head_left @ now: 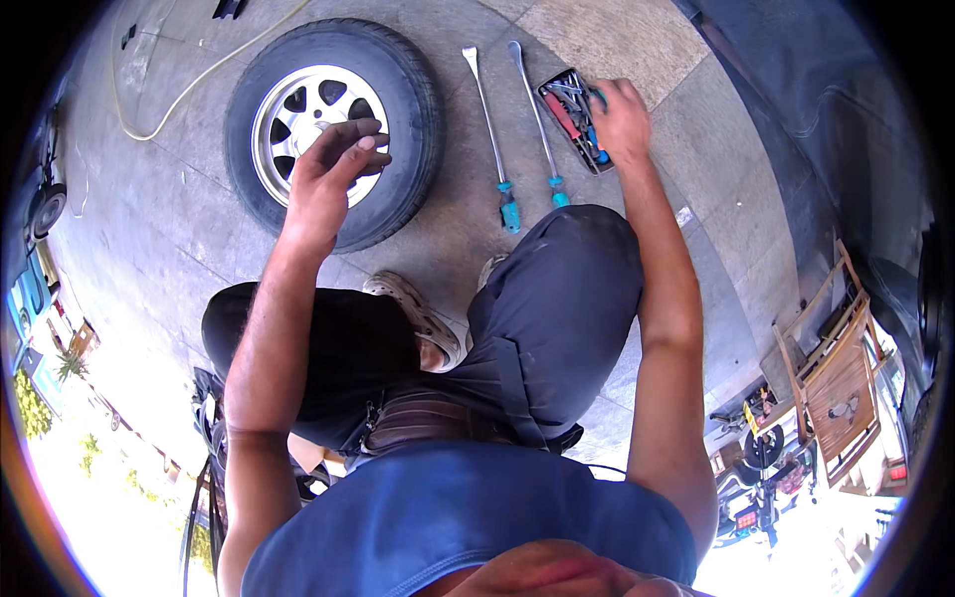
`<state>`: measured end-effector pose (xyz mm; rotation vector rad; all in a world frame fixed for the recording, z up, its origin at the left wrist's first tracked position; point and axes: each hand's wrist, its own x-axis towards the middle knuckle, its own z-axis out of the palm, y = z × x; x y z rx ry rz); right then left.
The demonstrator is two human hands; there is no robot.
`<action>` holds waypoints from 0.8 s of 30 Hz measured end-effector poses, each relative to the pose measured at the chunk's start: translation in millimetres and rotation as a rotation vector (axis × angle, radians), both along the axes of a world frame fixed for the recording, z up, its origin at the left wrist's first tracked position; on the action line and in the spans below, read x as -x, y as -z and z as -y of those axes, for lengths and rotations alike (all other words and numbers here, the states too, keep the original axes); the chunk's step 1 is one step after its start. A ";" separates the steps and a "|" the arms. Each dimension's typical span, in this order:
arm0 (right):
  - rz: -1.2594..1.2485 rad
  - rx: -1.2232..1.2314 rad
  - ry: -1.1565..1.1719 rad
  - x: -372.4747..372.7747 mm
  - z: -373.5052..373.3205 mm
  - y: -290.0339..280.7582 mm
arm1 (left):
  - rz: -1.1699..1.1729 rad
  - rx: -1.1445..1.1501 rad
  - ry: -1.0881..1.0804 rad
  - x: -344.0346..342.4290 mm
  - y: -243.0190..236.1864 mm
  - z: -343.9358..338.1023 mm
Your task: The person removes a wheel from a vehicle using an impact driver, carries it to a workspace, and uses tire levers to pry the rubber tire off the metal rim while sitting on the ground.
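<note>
My left hand (336, 169) is raised over a car wheel (418, 149) lying flat, its black tyre around a silver alloy rim (331, 85). Its darkened fingers curl in against the thumb; whatever they hold, if anything, is too small to make out. My right hand (623, 121) reaches over the right edge of a small dark tool tray (585, 157), fingers bent down into it. A teal piece (598, 98) shows beside those fingertips, mostly covered. Inside the tray lie a red-handled tool (561, 115), blue-handled pieces and metal tools.
Two long tyre levers with teal handles, a left one (487, 119) and a right one (537, 119), lie between wheel and tray. A pale hose (189, 92) curves at the far left. My knees (567, 298) are close below; a wooden folding chair (841, 383) stands at right.
</note>
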<state>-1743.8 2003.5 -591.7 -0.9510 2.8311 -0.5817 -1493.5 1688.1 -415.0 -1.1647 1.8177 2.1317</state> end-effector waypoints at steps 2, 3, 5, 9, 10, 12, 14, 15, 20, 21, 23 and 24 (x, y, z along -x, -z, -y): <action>0.132 -0.116 -0.084 5.5 17.6 6.8 | 0.042 0.006 -0.023 0.3 2.0 3.1; 0.129 -0.192 -0.105 7.1 25.9 2.3 | 0.023 0.031 -0.055 -0.9 2.0 9.3; 0.120 -0.345 -0.155 10.0 42.4 -8.6 | -0.017 0.081 -0.125 -7.2 -1.7 23.9; 0.191 -0.258 -0.174 11.1 35.1 -3.3 | -0.248 0.290 -0.383 -34.6 -55.6 95.9; 0.207 -0.264 -0.193 17.5 26.7 2.8 | -0.297 0.326 -0.378 -43.9 -69.8 117.4; 0.237 -0.311 -0.289 26.5 30.5 1.8 | -0.302 0.458 -0.348 -61.8 -85.5 159.0; 0.180 -0.345 -0.411 35.0 38.8 -7.8 | -0.171 0.625 -0.126 -79.5 -72.6 198.9; 0.123 -0.335 -0.464 38.2 38.7 -6.5 | -0.098 0.705 -0.008 -91.1 -49.9 218.4; 0.112 -0.378 -0.589 39.2 52.0 -32.0 | 0.412 0.941 0.617 -73.9 72.0 225.8; 0.065 -0.410 -0.621 40.7 53.0 -30.1 | 0.491 0.957 0.698 -61.2 83.7 222.7; -0.069 -0.293 -0.750 41.6 62.3 -25.3 | 0.551 1.147 0.599 -48.7 121.5 231.1; -0.086 -0.286 -0.743 41.2 58.7 -25.4 | 0.567 1.059 0.498 -33.0 122.8 234.3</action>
